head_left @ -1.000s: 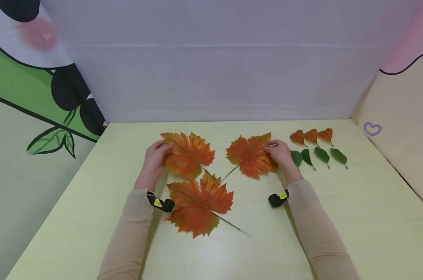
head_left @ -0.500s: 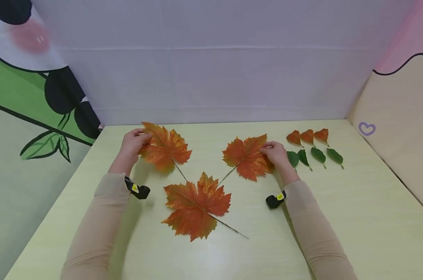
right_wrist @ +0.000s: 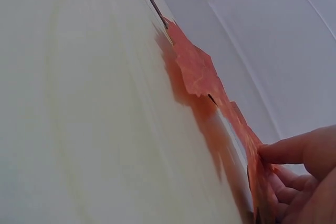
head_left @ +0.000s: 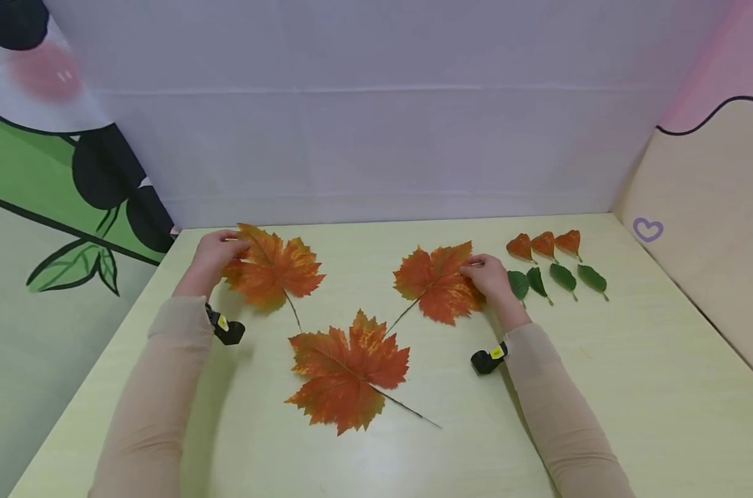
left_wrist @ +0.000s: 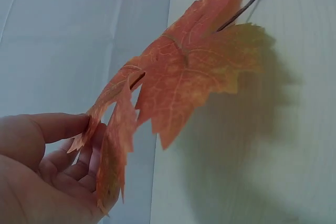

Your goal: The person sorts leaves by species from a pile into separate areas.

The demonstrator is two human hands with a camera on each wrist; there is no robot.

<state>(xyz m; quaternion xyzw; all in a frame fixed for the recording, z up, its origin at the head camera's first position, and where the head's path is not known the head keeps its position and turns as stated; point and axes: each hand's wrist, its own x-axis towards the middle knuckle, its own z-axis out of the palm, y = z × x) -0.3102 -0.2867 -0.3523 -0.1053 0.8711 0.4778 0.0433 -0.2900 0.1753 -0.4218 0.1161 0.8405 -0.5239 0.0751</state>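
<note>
My left hand [head_left: 213, 254] pinches the outer edge of an orange maple leaf [head_left: 279, 266] at the table's far left. In the left wrist view, thumb and fingers grip the leaf's lobe, and most of the leaf [left_wrist: 184, 66] is raised above its shadow. My right hand [head_left: 490, 277] pinches the right edge of a second maple leaf [head_left: 435, 280] at the back middle. The right wrist view shows that leaf [right_wrist: 197, 66] low over the table, its stem pointing away from the hand. A third maple leaf [head_left: 351, 377] lies nearer, untouched, with its stem toward the lower right.
At the back right, small orange leaves [head_left: 542, 245] form a row, with several small green leaves [head_left: 562, 277] in front of them. The pale table [head_left: 464, 443] meets a lavender backdrop [head_left: 376, 152] behind and printed panels at both sides.
My left hand has carried its maple leaf leftward, away from the other two, then lowered it slightly. The right hand keeps its hold on its leaf, nearly still. The head view has shifted slightly.
</note>
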